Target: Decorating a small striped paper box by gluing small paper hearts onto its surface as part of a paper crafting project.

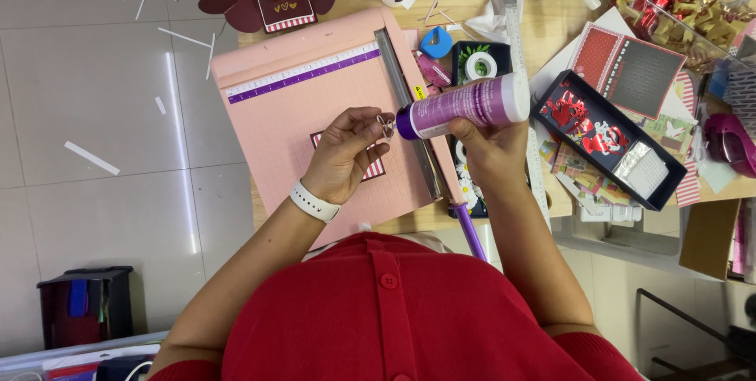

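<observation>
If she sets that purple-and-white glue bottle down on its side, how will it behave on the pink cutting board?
The purple-and-white glue bottle is a smooth cylinder, so it would probably roll on the pink cutting board unless the board's metal rail stops it. The right hand wraps it easily, suggesting it is fairly light. Its glossy plastic may be slightly slippery.

The room is brightly and evenly lit from overhead. A long white streak of glare runs down the glossy floor tiles, and the shadows under the pink cutting board stay soft. Most of the scene looks sharp. The wide lens bends the edges, and the lower right corner falls darker.
</observation>
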